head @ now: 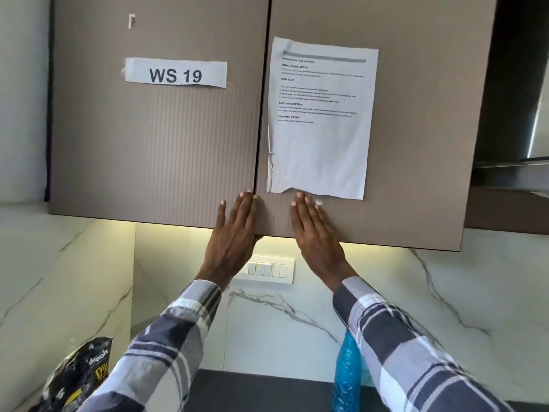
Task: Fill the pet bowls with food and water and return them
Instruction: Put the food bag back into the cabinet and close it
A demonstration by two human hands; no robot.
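Pressing flat, your left hand and right hand lie with straight fingers on the closed cupboard doors. No bowls visible; filling likely remains.

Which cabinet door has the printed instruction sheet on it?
The right cabinet door, under the right hand. The left door carries only the WS 19 label.

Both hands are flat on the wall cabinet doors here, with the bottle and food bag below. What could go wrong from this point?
1. The right hand lies just under the taped paper sheet, whose bottom edge is already torn; sliding up could rip it further.
2. The blue bottle stands right beside the right sleeve; lowering that arm might knock it over.
3. The left hand sits at the door seam, so fingers could get pinched.
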